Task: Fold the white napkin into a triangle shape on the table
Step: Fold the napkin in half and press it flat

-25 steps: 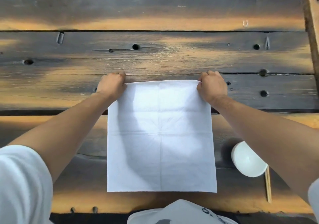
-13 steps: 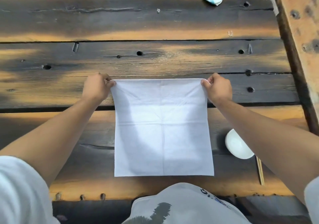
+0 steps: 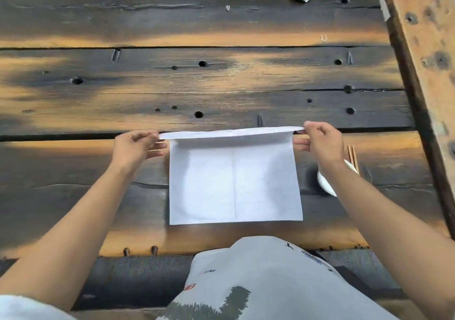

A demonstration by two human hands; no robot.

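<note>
I have the napkin (image 3: 235, 184) by its two far corners, my left hand (image 3: 134, 147) pinching the far-left corner between thumb and forefinger and my right hand (image 3: 320, 144) doing the same at the far-right one, the other fingers loosely curled. The far edge is lifted off the table (image 3: 221, 85) and turned toward me, while the near part lies flat on the dark planks just in front of my lap. It looks thin, light and soft, so I judge it will droop between my hands and may slide on the wood unless the near part stays down. The creases already pressed in it, one running near to far down the middle, suggest it takes a fold well. For a triangle I would rather hold one corner alone and carry it to the opposite one. A white bowl (image 3: 326, 184) and chopsticks (image 3: 352, 156) sit near my right wrist, so my forearm could knock them.
</note>
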